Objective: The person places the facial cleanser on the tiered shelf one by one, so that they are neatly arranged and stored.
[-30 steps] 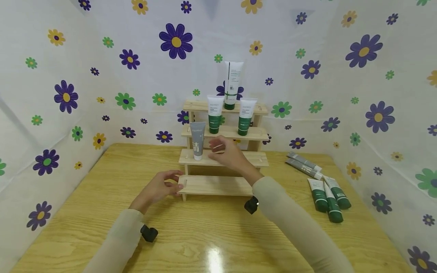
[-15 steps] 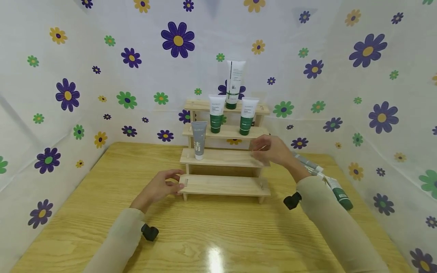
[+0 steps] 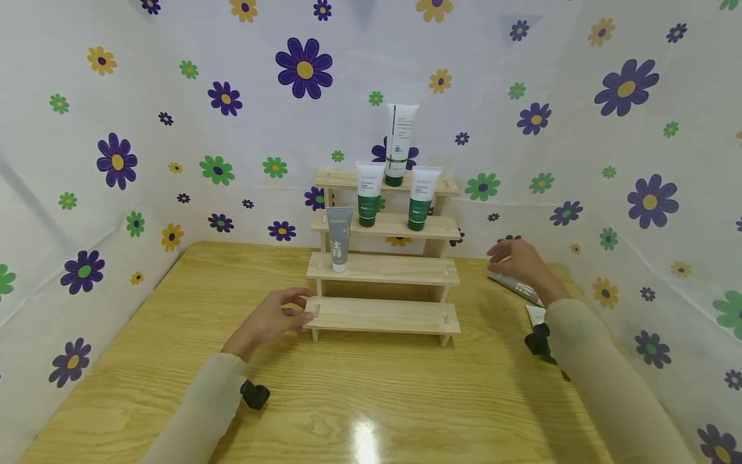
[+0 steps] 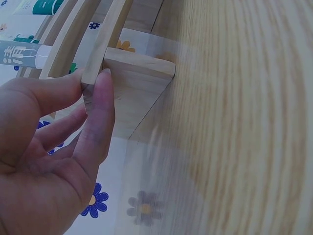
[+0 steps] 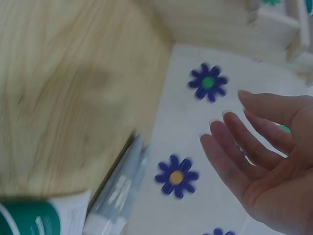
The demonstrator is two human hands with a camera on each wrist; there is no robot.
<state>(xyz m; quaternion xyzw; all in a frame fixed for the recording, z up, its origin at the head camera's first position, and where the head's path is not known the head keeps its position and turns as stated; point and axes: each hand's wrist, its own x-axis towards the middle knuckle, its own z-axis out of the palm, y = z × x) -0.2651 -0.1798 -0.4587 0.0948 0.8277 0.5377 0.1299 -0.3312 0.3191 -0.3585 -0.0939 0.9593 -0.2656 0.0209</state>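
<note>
My left hand [image 3: 272, 320] pinches the left end of the lowest board of a stepped wooden display shelf [image 3: 382, 314]; in the left wrist view thumb and fingers lie on either side of the board's end. My right hand [image 3: 522, 263] holds nothing, its fingers loosely bent and apart, above the grey tubes [image 5: 117, 188] lying at the table's back right. A grey tube [image 3: 339, 238] stands cap down on the left of the second step. On the third step stand two white-and-green tubes [image 3: 369, 193] [image 3: 422, 198], and a taller white tube [image 3: 400, 145] tops the shelf.
White-and-green tubes [image 5: 34, 218] lie near the grey ones, mostly hidden by my right sleeve in the head view. A flower-printed cloth [image 3: 243, 129] hangs behind and beside the wooden table [image 3: 324, 393].
My right hand has moved away from the standing grey tube, rightward past the shelf to above the lying tubes. The left hand keeps its hold on the lowest board.
</note>
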